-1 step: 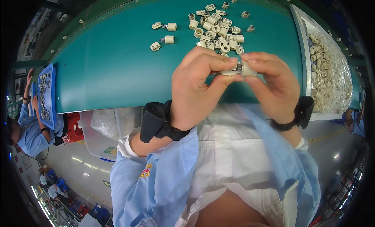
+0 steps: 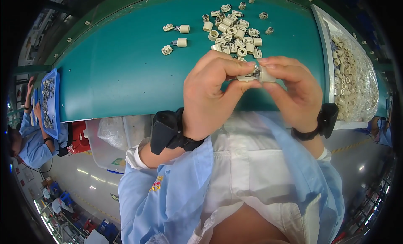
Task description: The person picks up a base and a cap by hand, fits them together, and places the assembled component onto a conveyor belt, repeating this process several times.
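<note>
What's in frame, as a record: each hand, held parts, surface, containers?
left hand: pinching white-and-metal insert
right hand: pinching pale cap
held parts: end to end; fully joined or not, can't tell
green work surface: pile of cream parts beyond the hands, two small groups left of it
blue tray: far left, small parts inside
white-rimmed box: right, cream cylinders in clear plastic

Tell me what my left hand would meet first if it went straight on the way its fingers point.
Likely the cream sleeve in your right hand, just right of the white piece your left hand pinches; depth there is hard to judge.
</note>
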The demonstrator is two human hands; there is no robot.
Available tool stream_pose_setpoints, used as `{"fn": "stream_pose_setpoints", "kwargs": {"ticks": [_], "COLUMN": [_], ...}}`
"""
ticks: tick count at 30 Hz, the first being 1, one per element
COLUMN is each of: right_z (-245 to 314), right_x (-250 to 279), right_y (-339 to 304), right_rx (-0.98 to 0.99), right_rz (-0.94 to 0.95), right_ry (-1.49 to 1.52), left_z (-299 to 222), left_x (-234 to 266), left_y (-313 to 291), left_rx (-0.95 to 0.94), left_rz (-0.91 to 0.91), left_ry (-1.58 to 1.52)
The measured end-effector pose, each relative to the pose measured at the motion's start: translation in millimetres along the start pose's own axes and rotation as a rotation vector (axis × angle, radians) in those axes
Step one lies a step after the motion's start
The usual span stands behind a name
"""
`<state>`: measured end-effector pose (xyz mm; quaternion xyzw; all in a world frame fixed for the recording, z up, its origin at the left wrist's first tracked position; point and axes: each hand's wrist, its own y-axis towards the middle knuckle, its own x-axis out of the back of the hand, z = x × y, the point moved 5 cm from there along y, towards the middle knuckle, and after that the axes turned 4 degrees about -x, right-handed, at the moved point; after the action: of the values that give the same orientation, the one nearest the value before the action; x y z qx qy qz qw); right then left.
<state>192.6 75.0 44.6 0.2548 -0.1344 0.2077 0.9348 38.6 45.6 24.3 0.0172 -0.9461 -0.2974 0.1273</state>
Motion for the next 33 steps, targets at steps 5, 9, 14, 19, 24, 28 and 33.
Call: {"fn": "stream_pose_setpoints", "kwargs": {"ticks": [5, 9, 14, 19, 24, 28, 33], "right_z": [4, 7, 20, 23, 26, 25, 18], "right_x": [1, -1, -1, -5, -6, -7, -10], "right_y": [2, 3, 4, 8, 7, 6, 5], "right_rx": [0.020, 0.024, 0.128, 0.150, 0.168, 0.214, 0.198], "right_rz": [0.020, 0.016, 0.031, 0.049, 0.050, 0.058, 0.091], "right_ry": [-0.045, -0.057, -0.260, -0.333, -0.373, -0.362, -0.359], "left_z": [-4, -5, -6, -9, -11, -7, -5], "left_x": [2, 1, 1, 4, 5, 4, 4], "left_y": [-2, -3, -1, -1, 0, -2, -4], "left_rx": [-0.078, -0.126, -0.171, -0.185, -0.215, -0.163, -0.194], "left_rz": [-0.035, -0.015, -0.082, -0.066, -0.063, -0.048, -0.052], "left_ry": [0.053, 0.101, 0.118, 0.157, 0.238, 0.165, 0.179]}}
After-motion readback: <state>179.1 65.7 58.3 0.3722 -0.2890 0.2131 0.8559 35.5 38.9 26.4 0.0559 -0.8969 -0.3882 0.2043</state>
